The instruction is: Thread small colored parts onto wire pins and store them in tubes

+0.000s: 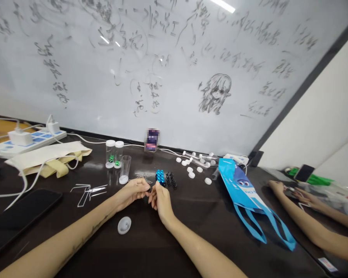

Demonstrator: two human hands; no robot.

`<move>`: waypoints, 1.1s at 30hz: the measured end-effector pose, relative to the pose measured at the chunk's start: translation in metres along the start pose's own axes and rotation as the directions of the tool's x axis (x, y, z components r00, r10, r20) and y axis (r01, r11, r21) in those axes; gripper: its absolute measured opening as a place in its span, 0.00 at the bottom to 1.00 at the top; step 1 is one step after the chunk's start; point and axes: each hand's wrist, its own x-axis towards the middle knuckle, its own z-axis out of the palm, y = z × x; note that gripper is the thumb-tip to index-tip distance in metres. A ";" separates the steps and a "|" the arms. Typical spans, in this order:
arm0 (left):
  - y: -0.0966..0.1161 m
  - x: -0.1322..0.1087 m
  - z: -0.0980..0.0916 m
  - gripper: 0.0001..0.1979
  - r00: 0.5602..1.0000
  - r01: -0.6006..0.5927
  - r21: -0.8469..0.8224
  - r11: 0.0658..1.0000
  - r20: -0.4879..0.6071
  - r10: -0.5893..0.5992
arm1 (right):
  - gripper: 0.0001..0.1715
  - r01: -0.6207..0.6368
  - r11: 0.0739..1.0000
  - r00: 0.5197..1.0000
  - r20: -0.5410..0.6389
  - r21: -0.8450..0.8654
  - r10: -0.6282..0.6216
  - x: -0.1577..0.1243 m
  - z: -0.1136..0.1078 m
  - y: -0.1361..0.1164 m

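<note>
My left hand (135,191) pinches a small black piece (149,189) at its fingertips, in the middle of the dark table. My right hand (161,200) is close beside it, fingers curled together; what they hold, if anything, is hidden. Just beyond the hands lie a cluster of shiny blue pieces (160,176) and a cluster of black pieces (171,179). An uncapped clear tube (125,168) stands to the left, near two white-capped tubes (110,153) with green pieces inside. Thin metal pins (143,177) lie behind my left hand. A round translucent cup (124,225) rests nearer to me.
Bent metal rods (89,192) and a black phone (23,218) lie left, near a power strip (31,141). White caps (190,170) are scattered right of centre, beside a blue bag (245,193). Another person's arms (313,227) are at far right. A whiteboard (174,77) stands behind.
</note>
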 end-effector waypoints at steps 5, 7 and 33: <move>-0.002 0.003 0.000 0.12 1.000 0.016 0.000 1.000 -0.003 -0.016 | 0.34 -0.011 1.000 1.000 0.016 0.014 0.010 -0.004 0.001 -0.003; -0.001 0.003 0.000 0.12 1.000 0.010 -0.023 1.000 -0.026 -0.011 | 0.32 -0.023 0.999 1.000 0.011 0.030 0.023 -0.006 0.001 -0.004; -0.007 0.001 -0.022 0.19 0.982 0.188 -0.151 0.971 0.017 -0.187 | 0.27 -0.064 0.996 0.992 0.102 -0.069 0.071 -0.002 -0.004 0.004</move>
